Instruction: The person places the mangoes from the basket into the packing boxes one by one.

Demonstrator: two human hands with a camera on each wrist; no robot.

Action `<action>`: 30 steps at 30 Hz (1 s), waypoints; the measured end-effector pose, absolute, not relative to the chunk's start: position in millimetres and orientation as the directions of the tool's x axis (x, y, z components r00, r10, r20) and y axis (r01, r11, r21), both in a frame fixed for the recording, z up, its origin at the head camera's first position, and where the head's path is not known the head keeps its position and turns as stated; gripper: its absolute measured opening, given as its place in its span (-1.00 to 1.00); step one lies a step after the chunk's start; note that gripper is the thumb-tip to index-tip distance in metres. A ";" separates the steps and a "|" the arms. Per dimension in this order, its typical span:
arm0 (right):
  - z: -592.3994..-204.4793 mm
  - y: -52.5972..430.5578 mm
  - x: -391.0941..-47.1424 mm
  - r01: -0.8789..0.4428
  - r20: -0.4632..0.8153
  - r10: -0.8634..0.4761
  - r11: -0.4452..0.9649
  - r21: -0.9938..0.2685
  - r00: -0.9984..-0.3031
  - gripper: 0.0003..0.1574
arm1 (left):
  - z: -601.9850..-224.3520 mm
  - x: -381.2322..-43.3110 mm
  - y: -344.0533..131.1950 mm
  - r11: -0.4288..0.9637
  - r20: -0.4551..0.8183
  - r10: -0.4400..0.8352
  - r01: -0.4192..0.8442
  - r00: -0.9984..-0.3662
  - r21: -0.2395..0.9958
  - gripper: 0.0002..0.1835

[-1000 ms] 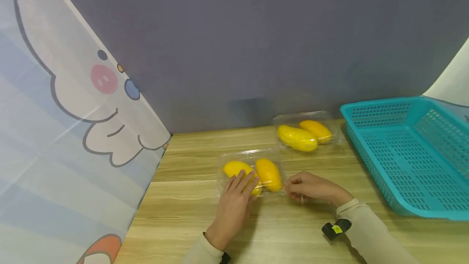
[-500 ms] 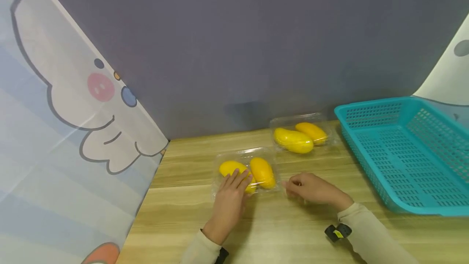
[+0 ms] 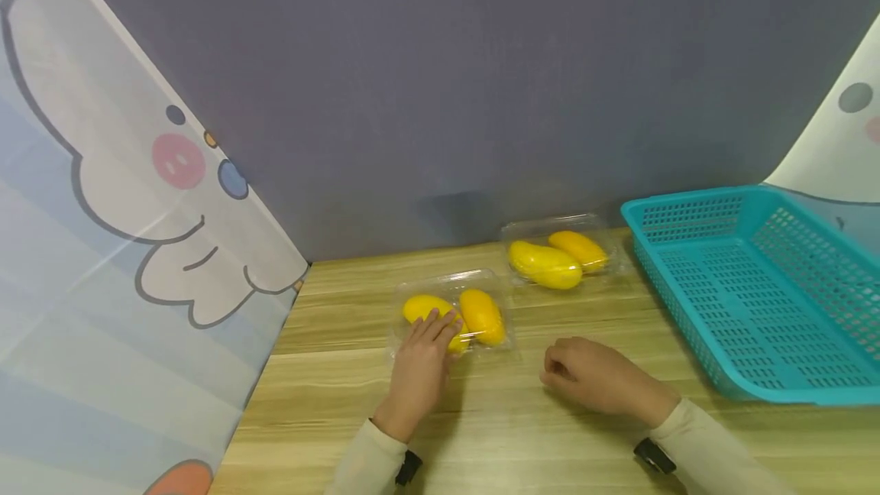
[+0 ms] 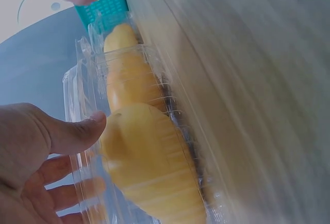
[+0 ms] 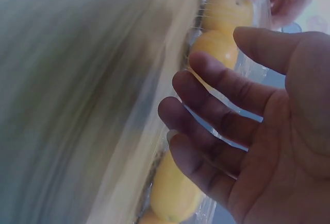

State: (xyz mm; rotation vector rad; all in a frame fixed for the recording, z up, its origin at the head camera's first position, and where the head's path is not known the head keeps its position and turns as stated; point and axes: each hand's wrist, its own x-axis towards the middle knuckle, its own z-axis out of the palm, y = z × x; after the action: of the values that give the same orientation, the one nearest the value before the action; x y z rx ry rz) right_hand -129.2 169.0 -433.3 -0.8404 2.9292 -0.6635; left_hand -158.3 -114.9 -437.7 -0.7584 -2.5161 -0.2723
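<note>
Two yellow mangoes lie in a clear plastic clamshell box (image 3: 450,279) in the middle of the table: one mango (image 3: 422,305) at the left, partly under the fingers, and an orange-yellow mango (image 3: 483,317) beside it. My left hand (image 3: 419,376) rests on the box's lid with fairly straight fingers; in the left wrist view the thumb (image 4: 77,134) lies at the near side of the lid. To the right of the box, apart from it, my right hand (image 3: 598,376) hovers over the table. Its fingers (image 5: 211,100) are loosely bent and hold nothing.
A second clear box (image 3: 550,224) with two mangoes (image 3: 545,264) stands behind, against the grey wall (image 3: 412,98). A turquoise perforated basket (image 3: 687,327) stands at the right. A cartoon-printed sheet (image 3: 103,289) borders the wooden table (image 3: 316,403) on the left.
My right hand has drawn away from the front box's right corner, and its pinched fingers have loosened. My left hand stays on the lid. The head view has shifted slightly.
</note>
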 end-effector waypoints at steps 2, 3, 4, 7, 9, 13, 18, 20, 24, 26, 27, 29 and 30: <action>-436.0 171.4 -125.2 -0.545 0.128 -0.536 0.767 -0.338 -0.834 -0.84 | -437.5 -160.5 -115.6 0.821 0.515 0.464 0.569 -0.721 0.056 -0.45; -437.8 172.7 -123.3 -0.563 0.142 -0.547 0.769 -0.304 -0.825 -0.85 | -437.3 -161.8 -115.8 0.821 0.513 0.464 0.569 -0.722 0.058 -0.45; -439.8 174.0 -121.6 -0.577 0.153 -0.557 0.772 -0.268 -0.816 -0.85 | -437.2 -163.0 -116.1 0.821 0.512 0.465 0.568 -0.722 0.056 -0.45; -445.8 177.2 -116.7 -0.588 0.178 -0.562 0.791 -0.171 -0.808 -0.82 | -436.6 -166.9 -116.8 0.829 0.503 0.462 0.557 -0.731 0.050 -0.45; -449.2 178.3 -114.3 -0.584 0.196 -0.557 0.803 -0.121 -0.807 -0.80 | -435.9 -169.2 -117.1 0.835 0.496 0.457 0.549 -0.738 0.047 -0.45; -452.6 179.8 -109.9 -0.577 0.255 -0.549 0.816 -0.042 -0.796 -0.81 | -435.3 -173.2 -117.5 0.837 0.489 0.449 0.544 -0.748 0.064 -0.46; -454.5 181.9 -106.3 -0.590 0.306 -0.574 0.806 0.049 -0.759 -0.76 | -435.4 -177.9 -118.2 0.834 0.494 0.440 0.545 -0.750 0.086 -0.45; -455.1 182.5 -104.8 -0.595 0.299 -0.584 0.801 0.062 -0.755 -0.72 | -435.0 -180.1 -118.4 0.834 0.496 0.435 0.544 -0.752 0.094 -0.45; -456.7 183.1 -100.8 -0.607 0.265 -0.604 0.791 0.077 -0.752 -0.63 | -433.2 -185.0 -118.1 0.831 0.494 0.428 0.544 -0.757 0.113 -0.46; -458.5 183.7 -98.9 -0.618 0.250 -0.614 0.783 0.074 -0.748 -0.59 | -432.3 -187.3 -117.8 0.830 0.491 0.427 0.545 -0.759 0.120 -0.46; -459.3 184.0 -98.0 -0.623 0.244 -0.618 0.779 0.067 -0.747 -0.57 | -432.0 -188.7 -117.7 0.830 0.491 0.427 0.545 -0.759 0.121 -0.46; -460.1 184.6 -96.1 -0.627 0.237 -0.619 0.777 0.053 -0.748 -0.53 | -431.7 -191.3 -117.5 0.829 0.491 0.423 0.543 -0.762 0.129 -0.47; -460.3 184.8 -95.2 -0.626 0.233 -0.618 0.778 0.045 -0.751 -0.51 | -431.4 -192.5 -117.4 0.830 0.492 0.421 0.543 -0.763 0.132 -0.47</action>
State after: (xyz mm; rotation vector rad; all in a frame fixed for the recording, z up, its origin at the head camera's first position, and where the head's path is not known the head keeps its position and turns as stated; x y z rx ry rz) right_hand -95.2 184.8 -460.3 -1.1313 3.1829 -0.0611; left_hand -192.5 -117.4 -431.4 -0.7141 -2.5600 -0.3700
